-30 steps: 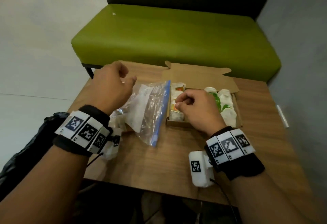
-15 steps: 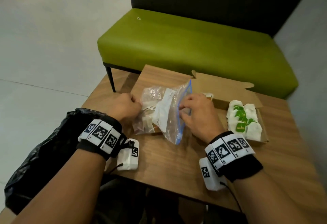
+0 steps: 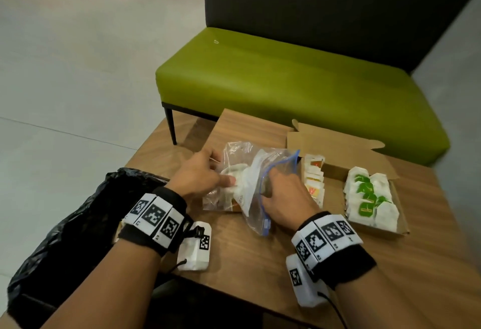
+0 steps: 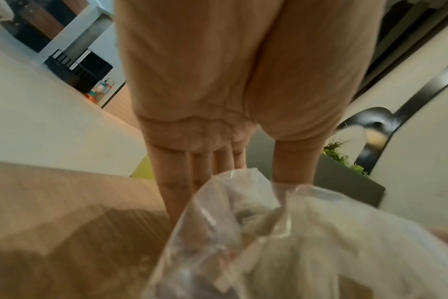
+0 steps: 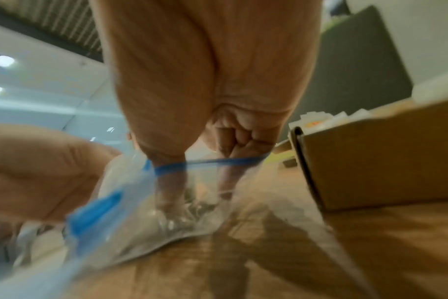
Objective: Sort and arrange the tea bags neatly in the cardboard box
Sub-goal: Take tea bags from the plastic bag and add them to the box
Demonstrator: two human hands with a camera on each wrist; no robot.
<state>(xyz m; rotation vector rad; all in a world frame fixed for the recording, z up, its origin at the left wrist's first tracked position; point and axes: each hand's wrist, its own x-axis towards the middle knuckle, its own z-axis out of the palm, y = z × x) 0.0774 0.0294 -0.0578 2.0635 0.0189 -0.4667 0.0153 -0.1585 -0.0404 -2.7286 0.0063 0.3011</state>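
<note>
The wood-grain table [image 3: 260, 258] carries everything, with a crumpled black plastic bag [image 3: 65, 227] bulging over its left edge. Toward the far right corner sits the shallow brown cardboard box [image 3: 335, 144], lid flap folded back. A row of white tea bags with orange labels [image 3: 315, 180] lines its left wall and a row of white tea bags with green leaf labels [image 3: 369, 196] its right side, with bare cardboard between the rows.

Left of the box, near the table's middle, lies the clear plastic zip bag with a blue seal strip [image 3: 250, 177]; more pale tea bags show through it.

The change is this: a second ago the right hand [image 3: 283, 198] was inside the box at the orange row, and half a second ago it was at the blue seal. Now its thumb and forefinger reach in through the mouth, as the right wrist view shows; whether they have closed on a tea bag I cannot tell. The left hand [image 3: 197, 175], earlier lifted clear, now pinches the zip bag between thumb and fingers, steadying it.

I judge the sorting partly done: one placement finished, the next tea bag being fetched.
</note>
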